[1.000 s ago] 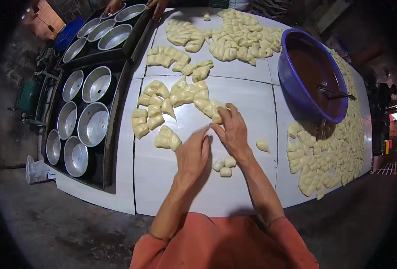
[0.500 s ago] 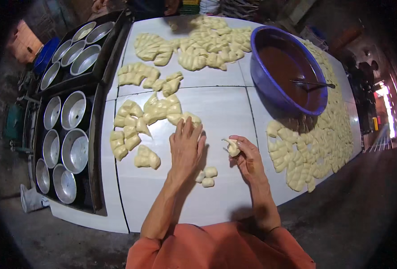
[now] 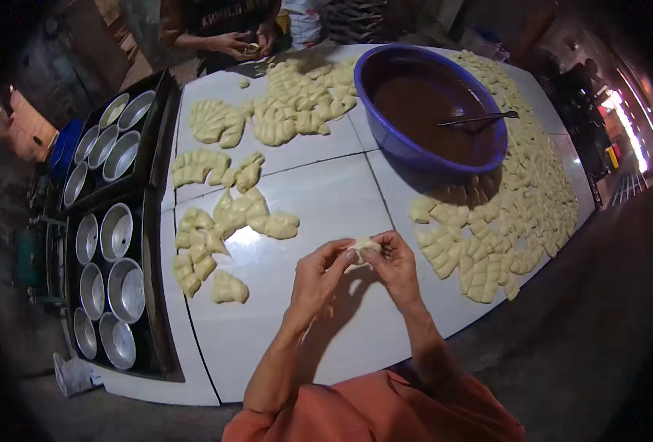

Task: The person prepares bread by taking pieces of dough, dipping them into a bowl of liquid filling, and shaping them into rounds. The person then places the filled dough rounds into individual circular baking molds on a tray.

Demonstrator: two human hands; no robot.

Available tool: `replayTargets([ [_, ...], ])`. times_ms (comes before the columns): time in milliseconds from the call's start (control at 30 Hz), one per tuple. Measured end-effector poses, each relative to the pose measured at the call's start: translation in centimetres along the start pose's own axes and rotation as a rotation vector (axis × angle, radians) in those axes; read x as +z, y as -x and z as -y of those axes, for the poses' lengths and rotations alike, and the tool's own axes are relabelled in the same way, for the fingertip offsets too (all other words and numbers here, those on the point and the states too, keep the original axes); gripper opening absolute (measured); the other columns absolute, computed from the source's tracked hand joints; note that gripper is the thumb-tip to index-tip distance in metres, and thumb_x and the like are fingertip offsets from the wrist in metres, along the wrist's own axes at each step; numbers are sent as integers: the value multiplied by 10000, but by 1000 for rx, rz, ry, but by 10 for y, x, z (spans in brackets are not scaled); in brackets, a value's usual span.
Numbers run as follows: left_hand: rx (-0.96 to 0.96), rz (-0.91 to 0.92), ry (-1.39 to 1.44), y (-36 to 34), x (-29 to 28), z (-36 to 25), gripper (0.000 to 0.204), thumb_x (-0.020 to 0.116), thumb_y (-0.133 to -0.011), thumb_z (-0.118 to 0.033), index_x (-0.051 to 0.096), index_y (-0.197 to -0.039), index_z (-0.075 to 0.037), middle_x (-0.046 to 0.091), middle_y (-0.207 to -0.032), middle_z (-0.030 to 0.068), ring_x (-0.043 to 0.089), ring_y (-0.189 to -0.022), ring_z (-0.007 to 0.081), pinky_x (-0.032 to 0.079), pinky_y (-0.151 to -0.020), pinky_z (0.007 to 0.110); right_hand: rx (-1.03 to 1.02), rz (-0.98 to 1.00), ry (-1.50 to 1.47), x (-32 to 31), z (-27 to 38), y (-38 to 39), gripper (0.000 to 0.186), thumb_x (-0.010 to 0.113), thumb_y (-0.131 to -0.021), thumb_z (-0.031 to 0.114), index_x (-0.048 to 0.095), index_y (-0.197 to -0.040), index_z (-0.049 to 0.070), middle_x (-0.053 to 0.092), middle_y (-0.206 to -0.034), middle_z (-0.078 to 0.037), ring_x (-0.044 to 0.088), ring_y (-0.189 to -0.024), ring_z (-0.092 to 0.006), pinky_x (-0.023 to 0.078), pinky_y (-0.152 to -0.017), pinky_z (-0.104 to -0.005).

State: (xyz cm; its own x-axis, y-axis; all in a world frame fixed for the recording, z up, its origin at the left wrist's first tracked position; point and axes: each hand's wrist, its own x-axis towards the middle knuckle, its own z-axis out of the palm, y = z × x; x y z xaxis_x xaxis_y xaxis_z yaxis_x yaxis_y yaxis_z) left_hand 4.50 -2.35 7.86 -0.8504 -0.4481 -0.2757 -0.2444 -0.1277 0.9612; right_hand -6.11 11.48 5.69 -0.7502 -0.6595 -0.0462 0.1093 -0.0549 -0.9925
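Both of my hands are raised over the white table (image 3: 319,206), pinching one small pale dough piece (image 3: 363,246) between their fingertips. My left hand (image 3: 319,276) grips it from the left, my right hand (image 3: 394,261) from the right. A cluster of folded dough pieces (image 3: 223,228) lies on the table to the left of my hands. Many more flat dough pieces (image 3: 503,221) lie to the right, below a big blue bowl (image 3: 385,140) of brown filling with a spoon (image 3: 481,118) in it.
Black trays with several round metal tins (image 3: 109,272) stand along the table's left side. More dough heaps (image 3: 289,110) lie at the far end, where another person's hands (image 3: 241,44) work dough. A dark floor lies beyond the table's near edge.
My hands left the table and rose together. The right hand picked up a dough piece, and now both hands hold it. The view has shifted.
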Motion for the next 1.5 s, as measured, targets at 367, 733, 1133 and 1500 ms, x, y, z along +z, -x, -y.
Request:
replayTargets([
  [367, 718, -107, 386, -49, 86, -5, 916, 731, -880, -501, 346, -1488, 65, 599, -1325, 247, 560, -1268, 292, 452, -1055, 368, 131, 57, -822, -1, 47, -21, 220, 660, -955, 108, 577, -1152, 56, 638, -997, -17, 635, -908, -98, 523, -815, -243],
  [733, 13, 67, 196, -36, 37, 2, 443, 640, -988, -223, 555, -1350, 19, 669, -1207, 168, 654, -1074, 207, 512, -930, 314, -27, -86, 809, -147, 94, -218, 225, 638, -899, 219, 652, -971, 7, 698, -917, -92, 649, -838, -169, 495, -744, -330],
  [1133, -91, 80, 182, -31, 32, -15, 451, 610, -991, -257, 565, -1331, 36, 665, -1224, 188, 645, -1115, 239, 498, -951, 340, 76, -26, 762, -114, 131, -182, 201, 651, -908, 248, 643, -925, 48, 639, -771, -29, 568, -673, -115, 467, -635, -298],
  [1500, -21, 162, 954, -48, 59, 8, 389, 619, -996, -283, 618, -1252, 10, 671, -1184, 112, 671, -978, 223, 561, -835, 381, 118, 25, -390, -31, 35, -77, 145, 605, -997, 182, 557, -1091, 84, 654, -916, -38, 658, -774, -93, 568, -677, -235],
])
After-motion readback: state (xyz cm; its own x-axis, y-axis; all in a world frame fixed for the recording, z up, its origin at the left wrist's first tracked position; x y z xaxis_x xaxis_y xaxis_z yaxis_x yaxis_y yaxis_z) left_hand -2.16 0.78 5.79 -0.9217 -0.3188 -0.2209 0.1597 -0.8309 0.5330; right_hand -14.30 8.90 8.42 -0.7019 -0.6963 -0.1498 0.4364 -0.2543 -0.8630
